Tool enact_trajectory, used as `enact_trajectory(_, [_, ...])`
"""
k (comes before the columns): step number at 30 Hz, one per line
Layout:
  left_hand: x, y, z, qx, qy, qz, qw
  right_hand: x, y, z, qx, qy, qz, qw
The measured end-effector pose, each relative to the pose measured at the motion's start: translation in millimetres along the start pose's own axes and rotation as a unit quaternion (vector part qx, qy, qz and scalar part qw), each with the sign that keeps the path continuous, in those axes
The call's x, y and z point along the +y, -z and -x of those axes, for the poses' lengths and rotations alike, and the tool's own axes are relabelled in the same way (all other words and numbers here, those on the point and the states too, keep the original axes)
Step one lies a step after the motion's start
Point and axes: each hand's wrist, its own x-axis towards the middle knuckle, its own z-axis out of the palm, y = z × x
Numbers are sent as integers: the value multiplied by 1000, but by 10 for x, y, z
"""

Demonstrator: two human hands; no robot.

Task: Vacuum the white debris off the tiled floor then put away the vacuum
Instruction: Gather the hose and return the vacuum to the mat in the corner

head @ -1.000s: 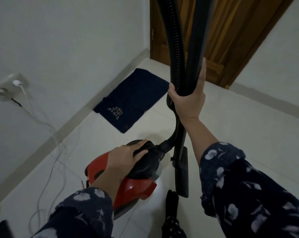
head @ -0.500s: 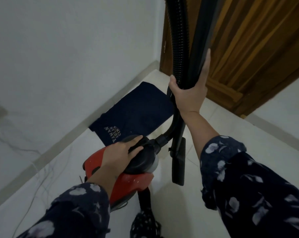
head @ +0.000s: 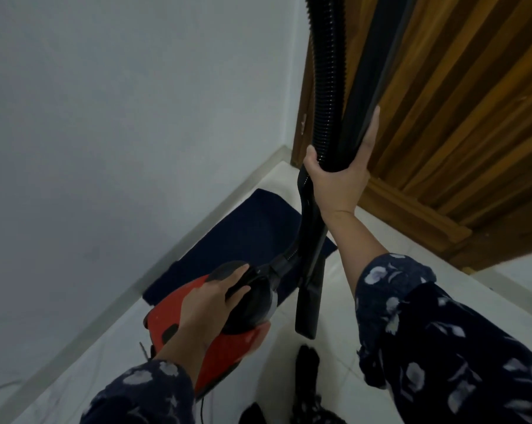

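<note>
**Both hands carry the vacuum by the door**

The red canister vacuum with a rounded black top [head: 228, 338] sits low in the centre of the frame, above the white tiled floor [head: 335, 371]. The left hand [head: 209, 304] lies on its black top, fingers curled round the dark handle there and gripping it. A sleeve of dark navy cloth with pale leaf prints [head: 145, 393] covers the left forearm at the bottom of the frame.

From the vacuum's front a ribbed black flexible hose [head: 327, 87] runs up and out of the top of the frame. Just beside it, touching, stands a smooth black rigid tube [head: 371, 65]. The right hand [head: 339, 179], in the middle of the frame, wraps both together: the thumb hooks round the hose on the left, the fingers lie up along the tube on the right. Below the hand the tube ends in a flat black floor nozzle [head: 309, 304], hanging upright right of the vacuum.

A dark blue rectangular floor mat [head: 237, 237] lies on the tiles behind the vacuum, along the grey-white wall [head: 121, 117]. A brown wooden slatted door [head: 457, 133] fills the upper right of the frame.
</note>
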Motion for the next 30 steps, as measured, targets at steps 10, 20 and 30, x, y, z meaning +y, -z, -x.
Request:
enact_trajectory(10, [-173, -473, -1661, -32, 96, 22, 995, 1197, -1115, -900, -30, -30, -20, 999])
enact_trajectory(20, [-684, -1336, -3123, 31, 93, -15, 995, 2526, -2173, -1330, -25, -1, -27, 999])
enact_trajectory(30, [-1314, -2044, -4087, 119, 62, -40, 990, 3346, -2943, -1601, 13, 0, -13, 1000])
